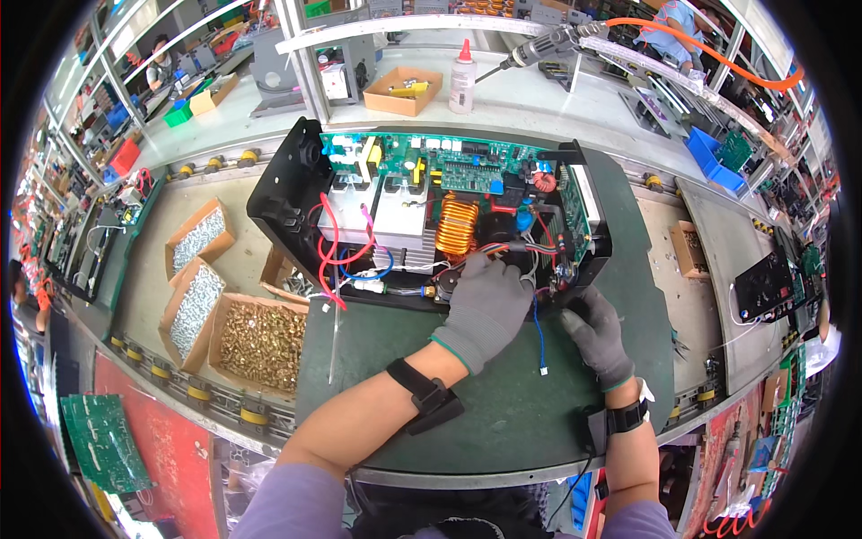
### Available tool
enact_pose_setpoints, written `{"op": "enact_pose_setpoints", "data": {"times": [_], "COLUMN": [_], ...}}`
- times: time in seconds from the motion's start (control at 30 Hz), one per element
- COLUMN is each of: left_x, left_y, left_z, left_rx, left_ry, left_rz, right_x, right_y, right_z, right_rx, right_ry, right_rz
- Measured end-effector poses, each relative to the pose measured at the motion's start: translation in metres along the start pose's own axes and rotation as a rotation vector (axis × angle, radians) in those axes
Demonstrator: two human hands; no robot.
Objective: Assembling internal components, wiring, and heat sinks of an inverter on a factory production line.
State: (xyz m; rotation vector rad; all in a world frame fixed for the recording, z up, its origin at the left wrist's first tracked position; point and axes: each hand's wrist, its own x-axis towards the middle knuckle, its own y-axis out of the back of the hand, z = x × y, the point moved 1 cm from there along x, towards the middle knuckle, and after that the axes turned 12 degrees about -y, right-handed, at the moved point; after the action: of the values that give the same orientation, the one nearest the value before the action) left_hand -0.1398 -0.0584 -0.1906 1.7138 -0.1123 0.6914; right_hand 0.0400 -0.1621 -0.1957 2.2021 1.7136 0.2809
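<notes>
An open black metal chassis (280,193) with a green circuit board (422,148), silver heat sinks (400,216) and a copper-wound coil (457,225) sits on a dark green work board (449,386). My left hand (485,310), in a grey glove, reaches over its front edge. Its fingers are bent together at a wire bundle (507,248); what they pinch is hidden. At the chassis's front right corner is my gloved right hand (597,341), thumb apart from the fingers, nothing visible between them. A blue lead (539,337) with a white plug hangs between my hands. Red wires (330,242) loop out at the left.
To the left, cardboard boxes hold brass-coloured fasteners (260,341) and silver screws (191,310). Behind the chassis are a red-capped bottle (462,81), a parts box (402,92) and a hanging power screwdriver (548,47). Roller rails (199,388) flank the board. Another unit (763,287) stands right.
</notes>
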Motion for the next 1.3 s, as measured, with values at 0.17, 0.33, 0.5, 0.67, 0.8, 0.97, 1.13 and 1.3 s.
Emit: {"op": "enact_pose_setpoints", "data": {"times": [0.17,0.33,0.5,0.67,0.8,0.97,1.13,1.3], "left_x": [0.0002,0.0013,0.0005,0.0010,0.0000,0.0005,0.0007,0.0008], "left_y": [-0.0001,0.0008,0.0001,-0.0011,-0.0010,-0.0004,-0.0001,-0.0002], "left_z": [-0.0001,0.0000,-0.0008,0.0000,-0.0002,-0.0004,-0.0007,-0.0002], "left_rx": [-0.001,-0.007,-0.013,-0.020,-0.012,-0.003,0.003,0.000], "left_ry": [-0.003,0.008,0.009,0.005,0.005,0.007,0.004,0.002], "left_rz": [-0.004,-0.021,-0.027,-0.026,-0.014,0.004,0.006,0.002], "right_x": [0.0005,0.0007,0.0009,0.0003,0.0006,0.0005,0.0005,0.0004], "right_y": [-0.0001,0.0001,-0.0005,0.0012,-0.0005,0.0013,-0.0002,-0.0002], "right_z": [-0.0009,0.0006,-0.0003,0.0020,0.0002,0.0022,-0.0026,0.0000], "right_rx": [-0.002,0.027,0.047,0.033,0.036,-0.008,0.010,0.018], "right_ry": [-0.020,-0.017,-0.041,-0.043,-0.035,-0.068,-0.053,-0.029], "right_rz": [-0.003,-0.012,-0.023,-0.019,-0.018,-0.008,-0.015,-0.004]}}
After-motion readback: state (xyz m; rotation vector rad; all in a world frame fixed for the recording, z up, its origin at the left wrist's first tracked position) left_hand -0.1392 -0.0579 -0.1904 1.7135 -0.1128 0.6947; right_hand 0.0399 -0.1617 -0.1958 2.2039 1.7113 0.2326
